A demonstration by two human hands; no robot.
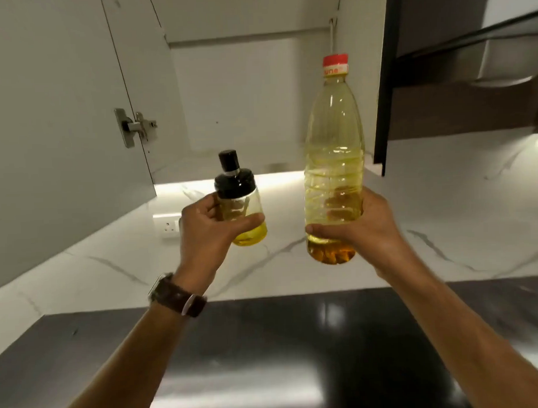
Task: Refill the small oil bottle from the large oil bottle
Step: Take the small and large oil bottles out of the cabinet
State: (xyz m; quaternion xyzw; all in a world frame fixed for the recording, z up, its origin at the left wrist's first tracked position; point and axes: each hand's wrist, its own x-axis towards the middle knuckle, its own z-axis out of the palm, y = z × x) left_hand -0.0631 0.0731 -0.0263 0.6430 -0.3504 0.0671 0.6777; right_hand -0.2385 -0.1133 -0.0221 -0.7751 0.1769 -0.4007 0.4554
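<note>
Two hands are up in front of me, each holding one bottle above the desk. My left hand [207, 227] has its fingers [247, 220] curled around the middle of the small oil bottle [241, 201], thumb across the clear glass. The bottle stands upright, its black cap [230, 168] on, with only a shallow layer of yellow oil at the bottom.

My right hand [366, 228] has its fingers [326, 230] clenched around the lower part of the large oil bottle [334, 158]. That bottle is also upright, its long axis running from 6 o'clock to 12 o'clock, red cap [335, 64] screwed on at the top. Oil fills most of it.

The relation that matters: the large bottle sits at 3 o'clock from the small one, apart from it, its neck well above the small bottle's cap. Both caps are still shut, so in my judgement pouring cannot begin until one bottle is set down and the caps come off.

Further out, a watch [178, 295] is strapped on the left wrist. Beneath the hands lies the white marbled desk [445, 222], with a dark glossy surface [297, 355] nearer to me at 6 o'clock. An open cabinet door [54, 104] hangs at 10 o'clock, and a wall socket [168, 225] sits just left of my left hand. Nothing stands between the bottles.
</note>
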